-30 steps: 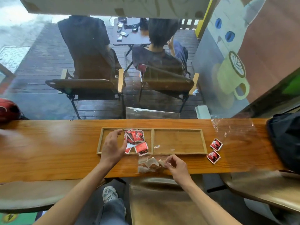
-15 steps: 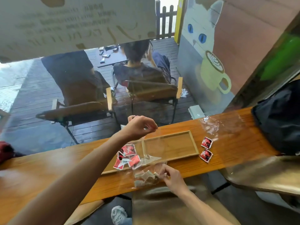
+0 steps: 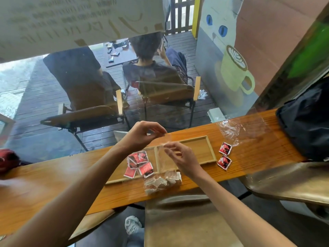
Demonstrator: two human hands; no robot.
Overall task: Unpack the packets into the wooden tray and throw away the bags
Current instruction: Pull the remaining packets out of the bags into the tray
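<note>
Wooden counter [image 3: 53, 189] by a window; one head view only. Left hand [image 3: 140, 135] and right hand [image 3: 183, 157] both pinch the top of one clear bag [image 3: 164, 157], raised over the wooden tray [image 3: 212, 152]; its edges are hard to trace. White packets [image 3: 162, 181] inside can't be counted. Red packets [image 3: 139, 164] in the tray's left half overlap, four or so. Two more [image 3: 224, 155] lie at 3 o'clock of the tray. One empty bag [image 3: 229, 130] at 1 o'clock.

Bright daylight enters through the glass window pane [image 3: 74, 97] — reflections veil it; wide-angle bending, edges blurred.
</note>
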